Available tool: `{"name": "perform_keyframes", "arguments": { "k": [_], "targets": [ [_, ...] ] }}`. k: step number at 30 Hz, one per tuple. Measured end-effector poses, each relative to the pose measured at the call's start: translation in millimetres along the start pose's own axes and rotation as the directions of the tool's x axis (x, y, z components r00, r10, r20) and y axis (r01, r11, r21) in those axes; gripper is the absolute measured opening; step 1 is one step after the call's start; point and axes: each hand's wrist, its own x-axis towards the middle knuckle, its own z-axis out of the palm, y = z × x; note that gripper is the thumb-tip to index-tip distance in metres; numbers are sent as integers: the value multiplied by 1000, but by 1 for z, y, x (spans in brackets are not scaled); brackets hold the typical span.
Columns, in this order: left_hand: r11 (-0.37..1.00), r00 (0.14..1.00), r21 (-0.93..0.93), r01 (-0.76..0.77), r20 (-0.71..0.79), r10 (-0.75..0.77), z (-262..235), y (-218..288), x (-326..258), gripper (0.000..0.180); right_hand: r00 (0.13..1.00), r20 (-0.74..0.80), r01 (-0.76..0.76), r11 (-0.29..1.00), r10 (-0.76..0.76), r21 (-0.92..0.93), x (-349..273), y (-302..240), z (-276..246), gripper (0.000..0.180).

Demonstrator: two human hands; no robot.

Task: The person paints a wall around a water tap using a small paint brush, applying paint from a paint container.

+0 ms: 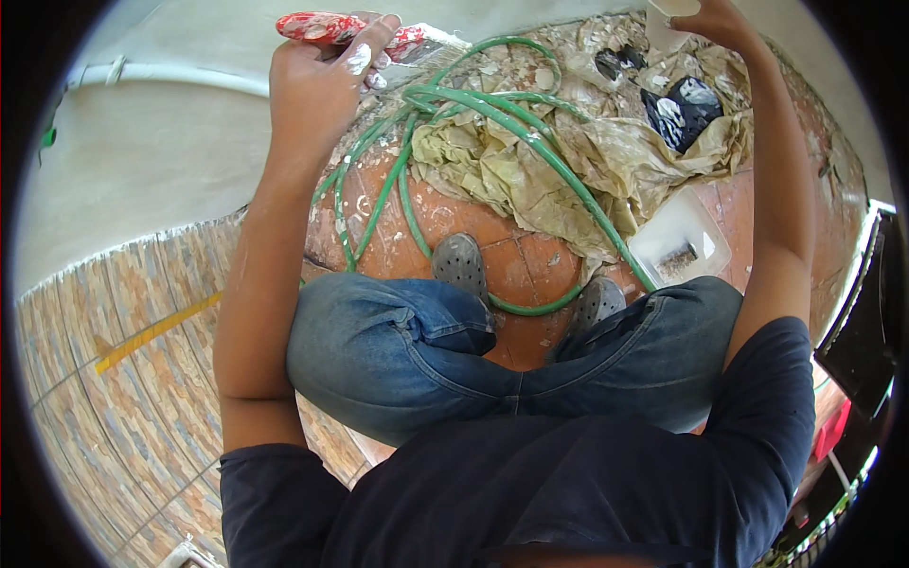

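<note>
My left hand is raised near the wall, its fingers wrapped around a paintbrush. The brush has a red and white handle, and its paint-whitened bristles point to the right. White paint marks the fingers. At the top right, my right hand grips a pale plastic container, partly cut off by the edge of the view. What is in that container cannot be made out.
A green hose lies coiled on the paint-spotted tile floor, over a crumpled tan sheet. Black plastic lies farther right. A translucent tub stands by my right knee. A white pipe runs along the left wall.
</note>
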Motion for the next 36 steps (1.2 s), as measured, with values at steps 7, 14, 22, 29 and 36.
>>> {"name": "perform_keyframes", "arguments": {
  "k": [7,14,22,29,36],
  "targets": [
    [997,995,-76,-3,-97,-5,-29,-6,-8,22,945,97,305,949,-311,78,1,-88,9,83],
    [995,988,-65,-70,-144,60,-44,-8,-17,20,779,167,611,791,-604,9,-3,-144,69,71],
    [986,933,-99,-131,-350,89,-66,4,-19,15,648,196,700,677,-736,227,-28,-186,168,73],
    [984,918,-135,-115,-393,53,-67,-2,-12,17,592,308,779,627,-745,20,-56,-202,217,81],
    [974,950,-167,-153,-297,98,-61,-9,-6,17,588,334,796,600,-737,-78,-53,-191,254,84]
  ]
}}
